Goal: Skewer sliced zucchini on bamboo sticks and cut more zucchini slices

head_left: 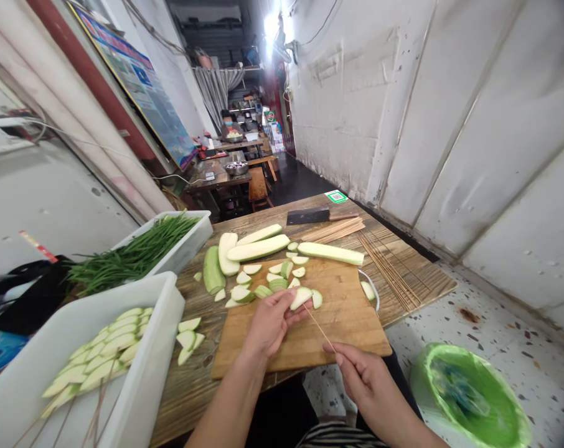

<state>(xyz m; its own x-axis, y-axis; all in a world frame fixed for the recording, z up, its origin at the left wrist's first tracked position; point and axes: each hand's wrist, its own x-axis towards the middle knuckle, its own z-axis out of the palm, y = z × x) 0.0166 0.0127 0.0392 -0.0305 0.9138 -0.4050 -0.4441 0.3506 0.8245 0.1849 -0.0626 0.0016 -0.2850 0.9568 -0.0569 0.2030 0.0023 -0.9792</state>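
Wood, boldly grained and brown, forms the table (195,379); the board (342,305) on it is smoother, yellower and rectangular. Above the board, the left hand (272,314) pinches a squash slice (301,297) between thumb and fingers. The right hand (363,373), fingers and thumb pressed together, grips the lower end of a thin, straight wooden skewer (320,325). The skewer's upper end meets the slice at its lower edge; depth of entry cannot be told.

The slice is flat and roughly oval, with a pale, moist-looking cut face. Similar cut pieces (278,284) lie loose on the board behind the left hand, some showing green skin. Beyond them are long squash lengths (258,247) with pale cut faces, and one rounded portion (211,270) in smooth green skin.

At the far side of the table lies a cleaver (307,216), dark-bladed and wood-handled. Just beside it is a bundle of skewers (331,230); further sticks (389,270) lie loose to the right.

To the left, a smooth white tub (163,348) contains overlapping skewered slices (116,336). Behind it, long, slender greens (142,252) fill a second white tub (202,231).
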